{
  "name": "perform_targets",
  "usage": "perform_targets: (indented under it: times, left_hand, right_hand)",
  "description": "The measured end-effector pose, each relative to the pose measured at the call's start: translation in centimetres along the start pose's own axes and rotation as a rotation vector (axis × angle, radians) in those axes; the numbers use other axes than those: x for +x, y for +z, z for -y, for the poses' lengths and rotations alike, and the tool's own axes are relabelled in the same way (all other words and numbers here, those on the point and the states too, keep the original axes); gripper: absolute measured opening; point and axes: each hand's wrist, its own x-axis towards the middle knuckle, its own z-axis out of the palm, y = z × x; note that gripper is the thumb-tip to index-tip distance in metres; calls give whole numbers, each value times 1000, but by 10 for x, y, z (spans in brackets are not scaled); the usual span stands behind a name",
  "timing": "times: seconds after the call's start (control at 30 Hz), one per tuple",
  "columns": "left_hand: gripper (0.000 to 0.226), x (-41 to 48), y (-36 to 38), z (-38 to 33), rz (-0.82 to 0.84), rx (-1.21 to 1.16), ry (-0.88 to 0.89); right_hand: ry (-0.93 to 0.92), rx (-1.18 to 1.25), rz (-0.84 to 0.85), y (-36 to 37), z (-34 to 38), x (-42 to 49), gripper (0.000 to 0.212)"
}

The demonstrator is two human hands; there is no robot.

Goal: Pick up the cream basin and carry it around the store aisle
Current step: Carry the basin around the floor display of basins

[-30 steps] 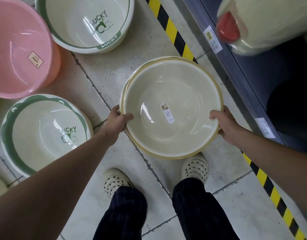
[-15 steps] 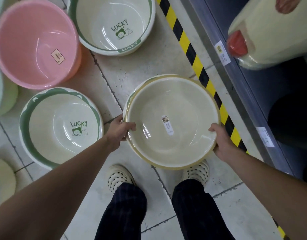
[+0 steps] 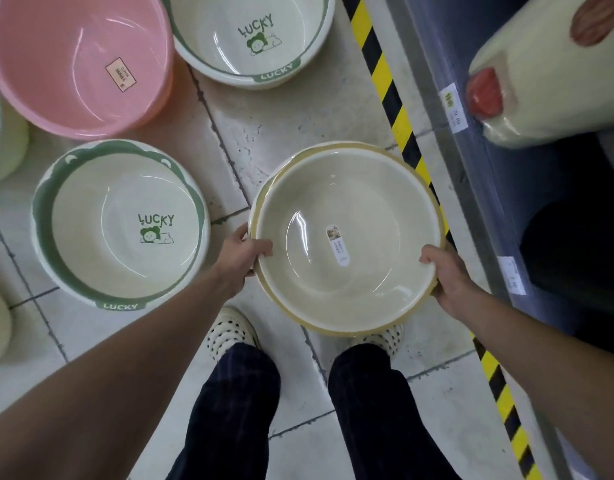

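Tiled floor (image 3: 291, 109) fills frame; shelf (image 3: 472, 168) along right edge. Pink basin (image 3: 56, 64) upper left. Green-rimmed LUCKY basin (image 3: 91, 237) left of centre, second one (image 3: 229, 39) at top. Cream basin (image 3: 361, 271) centre frame, held above feet. Left hand (image 3: 241, 252) clamped on its left rim; right hand (image 3: 446, 278) clamped on right rim. White sticker (image 3: 337, 244) inside basin.

Both hands hold the cream basin (image 3: 347, 237) by its rim above the tiled floor (image 3: 281, 126): the left hand (image 3: 241, 258) at its left edge, the right hand (image 3: 447, 275) at its right (thumbs hooked inside). Two green-rimmed "LUCKY" basins (image 3: 120, 225) and a pink basin (image 3: 77, 60) sit on the floor to the left.
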Motion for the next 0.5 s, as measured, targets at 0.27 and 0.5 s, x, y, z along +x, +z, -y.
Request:
perform_targets:
  times: [0.27, 0.5]
  left_hand:
    - [61, -90, -52, -18, -51, -213, -17]
    - [66, -159, -172, -19, -248, -432, -22]
  right_hand:
    - [-39, -169, 33, 20, 72, -67, 73]
    - [-120, -337, 199, 159, 131, -153, 46]
